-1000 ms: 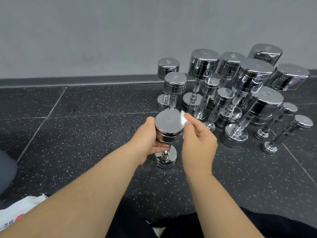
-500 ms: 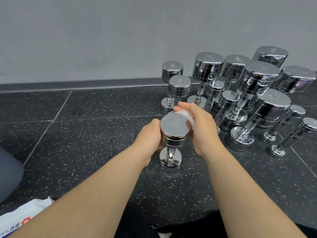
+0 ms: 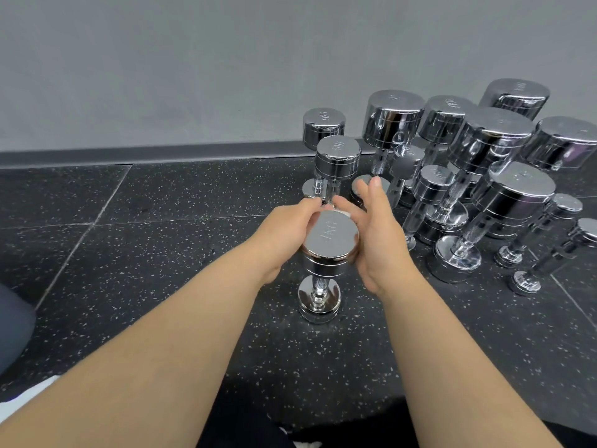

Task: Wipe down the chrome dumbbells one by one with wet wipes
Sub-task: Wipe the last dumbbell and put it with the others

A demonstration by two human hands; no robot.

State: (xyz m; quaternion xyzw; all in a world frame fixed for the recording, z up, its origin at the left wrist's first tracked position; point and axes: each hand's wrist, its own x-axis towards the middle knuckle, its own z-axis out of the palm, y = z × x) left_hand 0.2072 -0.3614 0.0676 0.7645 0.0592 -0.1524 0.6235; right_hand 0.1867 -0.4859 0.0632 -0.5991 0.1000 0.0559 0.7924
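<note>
A small chrome dumbbell (image 3: 329, 236) stands upright on the black speckled floor in front of me. My left hand (image 3: 284, 231) grips its top head from the left, fingers curled round the far side. My right hand (image 3: 381, 234) lies against the right side of the same head with its fingers stretched out. A sliver of white wet wipe (image 3: 344, 214) shows between those fingers and the chrome; the rest of the wipe is hidden.
Several more chrome dumbbells (image 3: 497, 140) of different sizes stand or lean in a tight cluster to the right and behind, near the grey skirting (image 3: 161, 153). A white wipes packet (image 3: 19, 399) peeks in at the bottom left, beside a dark knee (image 3: 13, 328).
My right hand has slid with the wipe from the far top edge of the head round to its right side, and its fingers have straightened. The left hand keeps its grip.
</note>
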